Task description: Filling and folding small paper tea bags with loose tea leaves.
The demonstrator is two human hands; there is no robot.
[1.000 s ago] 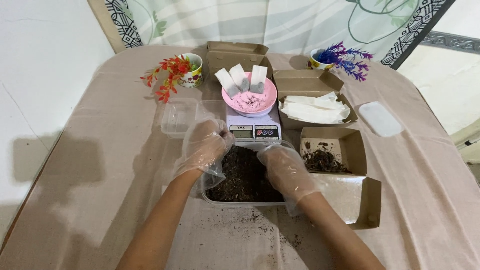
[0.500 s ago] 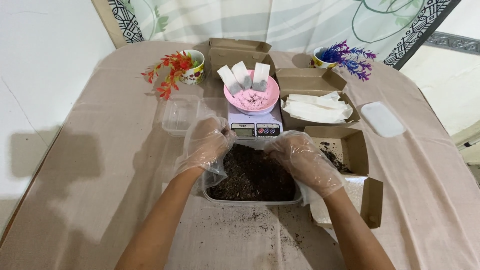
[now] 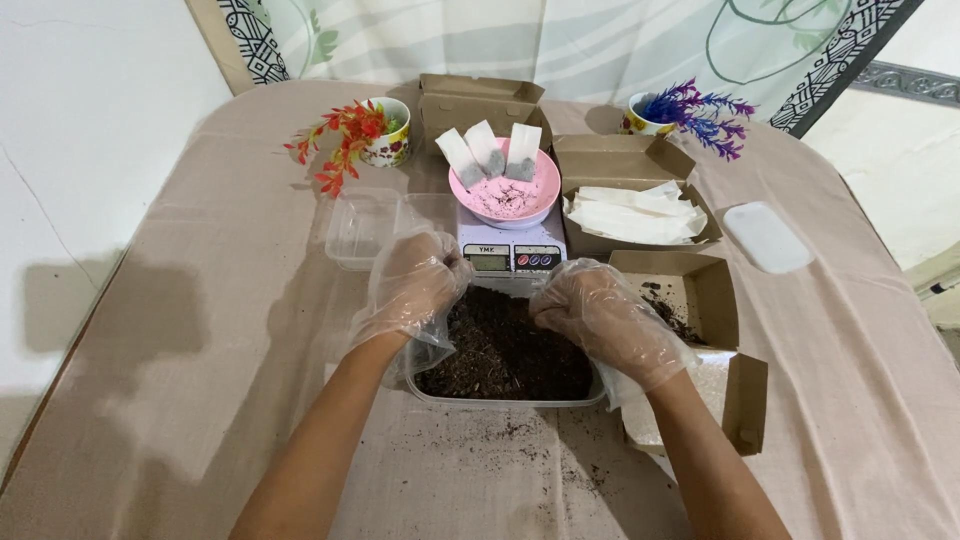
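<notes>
Both my hands wear loose clear plastic gloves. My left hand (image 3: 415, 282) is curled into a fist over the far left corner of a clear container (image 3: 500, 399) filled with dark crumbly material (image 3: 505, 345). My right hand (image 3: 598, 312) is curled over the container's far right side, fingertips pinched together on the dark material. Just behind the container stands a small white digital scale (image 3: 510, 258) with a pink bowl (image 3: 505, 200) on it. Three filled white sachets (image 3: 487, 152) lean in the bowl.
An open brown box of flat white sachets (image 3: 635, 215) and an open brown box with dark crumbs (image 3: 690, 290) sit to the right. Also around are a white lid (image 3: 765, 237), empty clear tubs (image 3: 360, 230), a shut brown box (image 3: 480, 103), and cups holding red flowers (image 3: 345, 140) and purple flowers (image 3: 695, 115).
My right hand rose from lying flat in the dark material, moved to the container's far right side and curled its fingers shut. My left hand stayed put.
</notes>
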